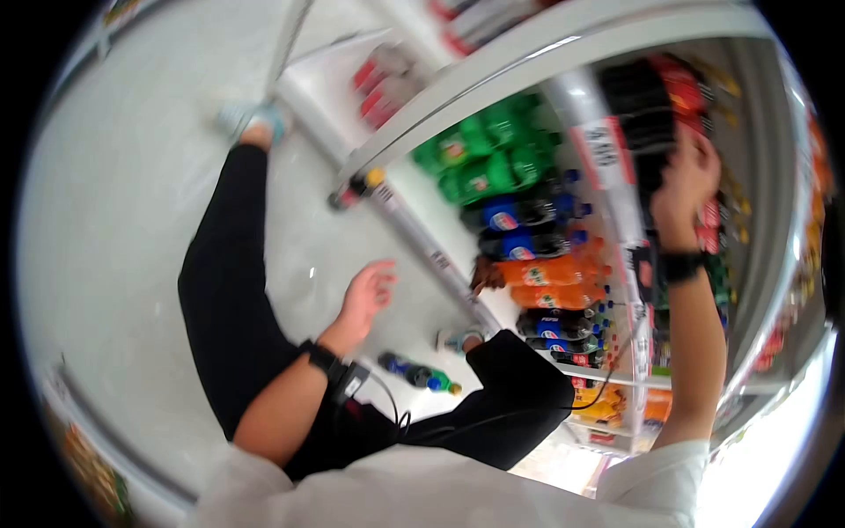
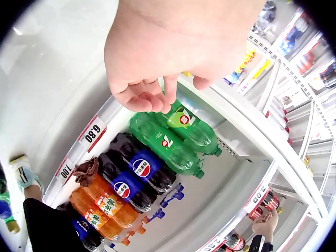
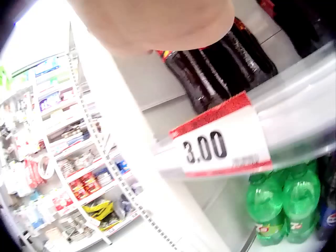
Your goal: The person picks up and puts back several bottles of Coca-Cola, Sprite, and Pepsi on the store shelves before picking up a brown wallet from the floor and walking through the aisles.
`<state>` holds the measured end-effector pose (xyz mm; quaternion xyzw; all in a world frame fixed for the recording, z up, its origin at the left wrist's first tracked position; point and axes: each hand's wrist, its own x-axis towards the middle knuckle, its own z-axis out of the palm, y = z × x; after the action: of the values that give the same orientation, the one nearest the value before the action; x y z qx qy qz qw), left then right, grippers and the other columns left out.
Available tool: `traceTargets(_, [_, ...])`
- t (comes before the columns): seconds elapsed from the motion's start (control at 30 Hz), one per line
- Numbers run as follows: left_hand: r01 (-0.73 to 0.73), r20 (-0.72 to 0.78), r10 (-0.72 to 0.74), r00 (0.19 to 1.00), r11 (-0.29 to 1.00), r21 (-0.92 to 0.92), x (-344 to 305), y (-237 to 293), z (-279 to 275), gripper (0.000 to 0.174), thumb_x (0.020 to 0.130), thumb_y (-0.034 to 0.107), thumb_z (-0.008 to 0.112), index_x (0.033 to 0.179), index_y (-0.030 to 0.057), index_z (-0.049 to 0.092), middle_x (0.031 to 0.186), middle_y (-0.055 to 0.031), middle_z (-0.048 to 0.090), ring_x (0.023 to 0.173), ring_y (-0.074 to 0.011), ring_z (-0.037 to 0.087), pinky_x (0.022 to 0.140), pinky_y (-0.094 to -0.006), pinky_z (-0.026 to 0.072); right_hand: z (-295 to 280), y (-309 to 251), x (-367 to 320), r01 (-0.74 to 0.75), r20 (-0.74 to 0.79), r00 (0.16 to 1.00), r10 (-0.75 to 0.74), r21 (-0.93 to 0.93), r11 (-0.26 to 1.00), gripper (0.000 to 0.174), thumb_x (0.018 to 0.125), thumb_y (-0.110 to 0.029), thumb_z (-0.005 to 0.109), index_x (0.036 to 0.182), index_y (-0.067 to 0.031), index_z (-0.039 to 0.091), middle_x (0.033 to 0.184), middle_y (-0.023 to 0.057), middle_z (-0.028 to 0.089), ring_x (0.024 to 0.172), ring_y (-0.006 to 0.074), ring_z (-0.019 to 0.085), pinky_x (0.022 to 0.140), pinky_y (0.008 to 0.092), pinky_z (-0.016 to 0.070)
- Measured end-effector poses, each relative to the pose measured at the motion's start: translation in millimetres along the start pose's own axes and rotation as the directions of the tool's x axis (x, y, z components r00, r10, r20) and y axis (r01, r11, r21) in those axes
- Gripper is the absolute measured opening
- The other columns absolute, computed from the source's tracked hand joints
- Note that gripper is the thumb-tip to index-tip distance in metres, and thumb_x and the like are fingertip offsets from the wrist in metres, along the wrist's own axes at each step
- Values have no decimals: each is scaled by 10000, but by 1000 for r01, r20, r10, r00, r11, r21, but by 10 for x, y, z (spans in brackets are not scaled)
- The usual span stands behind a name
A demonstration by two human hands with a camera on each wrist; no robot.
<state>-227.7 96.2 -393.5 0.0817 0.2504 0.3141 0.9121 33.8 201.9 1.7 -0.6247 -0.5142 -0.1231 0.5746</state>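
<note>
My right hand point(image 1: 687, 180) reaches into the upper shelf, its fingers curved at the red-labelled dark cola bottles point(image 1: 682, 92). In the left wrist view the same hand point(image 2: 265, 224) overlaps a small cola bottle point(image 2: 270, 200); I cannot tell if it grips one. Part of that hand point(image 3: 163, 23) covers the upper ends of dark bottles point(image 3: 226, 65) in the right wrist view. Nothing is held in my left hand point(image 1: 359, 304), whose fingers curl loosely in the air. From its wrist, the hand point(image 2: 178, 47) overlaps the green 7UP bottles point(image 2: 165, 142).
The lower shelf holds dark Pepsi bottles point(image 2: 142, 165), orange soda bottles point(image 2: 102, 207) and a brown crumpled thing point(image 2: 87, 172). A price rail point(image 1: 603, 150) fronts the upper shelf. Bottles point(image 1: 414, 373) lie on the floor between my legs. A cable point(image 1: 502, 414) crosses my lap.
</note>
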Motion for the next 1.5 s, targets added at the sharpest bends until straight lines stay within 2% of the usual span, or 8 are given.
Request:
traceTargets(0.13, [25, -58, -23, 998, 999, 29, -14, 63, 52, 399, 938, 390, 470, 1210, 121, 582, 960, 2, 545, 770, -93, 468, 745, -257, 398, 101, -272, -846, 440, 347, 838, -421, 27, 898, 197, 869, -89, 686, 1005, 27, 601, 783, 10, 588, 610, 62, 489, 524, 219, 407])
traceTargets(0.17, [10, -31, -9, 999, 999, 52, -22, 58, 71, 390, 935, 387, 473, 1196, 121, 586, 957, 3, 545, 771, -92, 469, 749, -258, 394, 195, -277, -996, 773, 523, 502, -689, 87, 629, 197, 791, -75, 732, 937, 6, 628, 797, 39, 616, 612, 106, 539, 526, 257, 439])
traceTargets(0.23, [24, -55, -22, 998, 999, 46, -51, 112, 104, 381, 930, 384, 474, 1184, 124, 589, 957, 3, 544, 771, -90, 468, 754, -259, 392, 577, -448, -1369, 873, 835, 38, -549, 240, 426, 227, 702, -88, 760, 897, -68, 646, 758, 73, 602, 637, 223, 579, 523, 313, 460])
traceTargets(0.4, [8, -112, -4, 994, 1000, 30, -43, 169, 108, 341, 913, 364, 478, 1146, 146, 597, 946, 7, 545, 764, -83, 473, 753, -259, 393, 1460, 483, -2233, 416, 941, 205, 268, -332, 847, 381, 869, -331, 623, 1163, -99, 554, 912, 123, 660, 821, 327, 647, 700, 451, 501])
traceTargets(0.8, [-91, -158, 107, 982, 990, 106, -20, 305, 128, 283, 936, 299, 448, 1098, 132, 610, 912, 5, 549, 731, -77, 472, 716, -253, 409, 2229, 1302, -3076, 295, 847, 282, 451, -524, 799, 408, 861, -389, 629, 1119, -94, 520, 916, 193, 676, 879, 410, 644, 760, 480, 498])
traceTargets(1.1, [-191, -282, 309, 908, 906, 378, 51, 174, 102, 348, 849, 232, 610, 1160, 94, 537, 991, -31, 518, 844, -140, 486, 759, -285, 424, 1322, 885, -2868, 64, 846, 423, 324, -384, 921, 389, 827, -303, 706, 954, 24, 541, 777, 219, 665, 739, 393, 656, 645, 428, 512])
traceTargets(1.2, [-208, 89, 773, 628, 56, 977, 0, 153, 102, 699, 688, 135, 779, 1288, 82, 423, 1200, -163, 420, 1088, -325, 430, 917, -416, 411, 712, 430, -2636, -147, 822, 507, 258, -212, 966, 335, 783, -216, 766, 831, 37, 551, 675, 143, 638, 581, 183, 605, 565, 296, 486])
traceTargets(1.5, [-582, 585, 674, 451, -274, 765, -632, -171, 1278, 762, 600, 161, 897, 1215, 15, 471, 1067, -144, 587, 976, -301, 600, 861, -379, 489, -795, -596, -2257, -634, 521, 716, 465, 205, 746, 266, 823, -168, 752, 782, -23, 534, 564, 0, 553, 387, 27, 437, 350, 201, 298])
